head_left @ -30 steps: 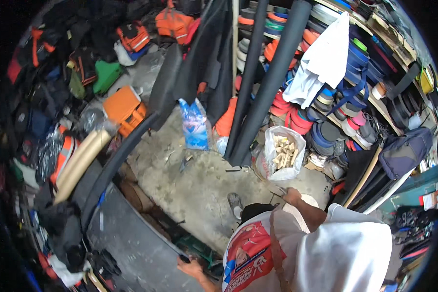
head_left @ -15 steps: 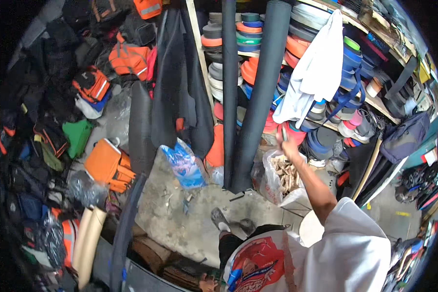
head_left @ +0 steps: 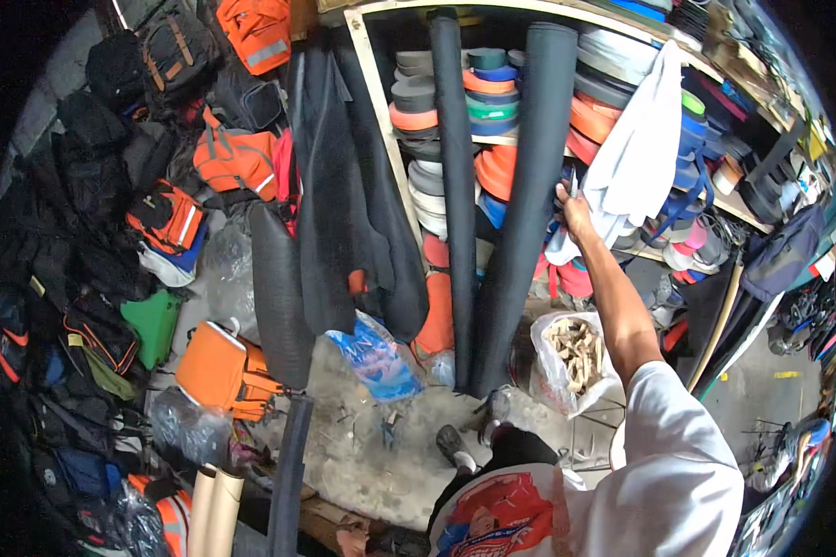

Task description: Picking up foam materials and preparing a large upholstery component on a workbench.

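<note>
right hand (head_left: 573, 210): closed on small silvery tool (head_left: 574, 178), kind unclear | black roll (head_left: 529, 204) just left of it, white cloth (head_left: 643, 139) right | left hand (head_left: 352, 541): blurry, grip can't tell | progress: tool gripped, remainder can't tell

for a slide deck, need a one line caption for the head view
A right hand holds a small grey object near a tall dark roll and shelved coloured coils.

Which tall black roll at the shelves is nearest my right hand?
The thicker black roll, just left of your right hand; the thinner roll stands farther left.
</note>
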`<state>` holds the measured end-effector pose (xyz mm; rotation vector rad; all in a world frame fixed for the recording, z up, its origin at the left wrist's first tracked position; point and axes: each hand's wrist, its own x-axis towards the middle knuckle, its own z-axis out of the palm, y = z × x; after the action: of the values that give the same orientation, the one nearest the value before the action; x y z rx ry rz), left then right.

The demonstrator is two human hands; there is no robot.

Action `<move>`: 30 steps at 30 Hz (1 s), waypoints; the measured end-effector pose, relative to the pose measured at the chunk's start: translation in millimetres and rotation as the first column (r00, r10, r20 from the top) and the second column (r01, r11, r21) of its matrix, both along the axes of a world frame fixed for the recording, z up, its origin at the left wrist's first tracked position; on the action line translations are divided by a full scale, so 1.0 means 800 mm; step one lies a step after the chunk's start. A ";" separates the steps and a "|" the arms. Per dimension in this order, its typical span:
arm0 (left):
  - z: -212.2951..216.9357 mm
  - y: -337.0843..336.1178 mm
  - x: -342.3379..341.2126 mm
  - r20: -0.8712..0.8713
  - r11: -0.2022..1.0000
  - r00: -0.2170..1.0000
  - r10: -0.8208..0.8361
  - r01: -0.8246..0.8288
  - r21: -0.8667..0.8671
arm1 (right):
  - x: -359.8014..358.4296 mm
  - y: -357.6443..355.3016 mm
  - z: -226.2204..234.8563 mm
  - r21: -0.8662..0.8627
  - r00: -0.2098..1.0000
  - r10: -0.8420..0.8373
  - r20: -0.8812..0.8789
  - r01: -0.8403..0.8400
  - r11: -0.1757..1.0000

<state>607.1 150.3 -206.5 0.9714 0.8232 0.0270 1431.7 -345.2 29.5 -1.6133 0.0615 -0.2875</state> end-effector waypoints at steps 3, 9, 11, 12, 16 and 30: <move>-0.034 0.013 0.006 -0.204 0.942 0.978 0.034 0.037 0.333 | 0.038 -0.008 -0.026 0.216 0.973 0.117 -0.196 -0.074 0.974; -0.032 -0.034 0.167 -0.204 0.995 0.974 0.095 -0.090 0.031 | 0.092 -0.050 -0.093 0.449 0.929 0.280 -0.243 -0.149 0.881; -0.002 -0.054 0.231 -0.262 0.998 0.964 -0.052 0.060 0.024 | 0.066 0.009 -0.084 0.651 0.854 0.443 -0.273 -0.175 0.738; 0.040 -0.101 0.351 -0.304 0.966 0.939 -0.158 0.211 0.148 | 0.064 -0.019 -0.091 0.642 0.875 0.393 -0.281 -0.133 0.755; 0.155 -0.197 0.616 0.047 0.675 0.831 -0.555 0.416 0.609 | 0.050 -0.021 -0.088 0.666 0.914 0.350 -0.204 -0.133 0.734; 0.368 -0.354 0.921 0.544 0.550 0.349 -0.763 0.793 0.263 | -0.277 -0.024 -0.011 0.361 0.984 0.016 -0.179 0.050 0.931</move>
<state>1343.5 -132.8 87.6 1.1408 -0.3317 -0.5054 1210.2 -364.3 21.1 -1.2635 0.2538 -0.1323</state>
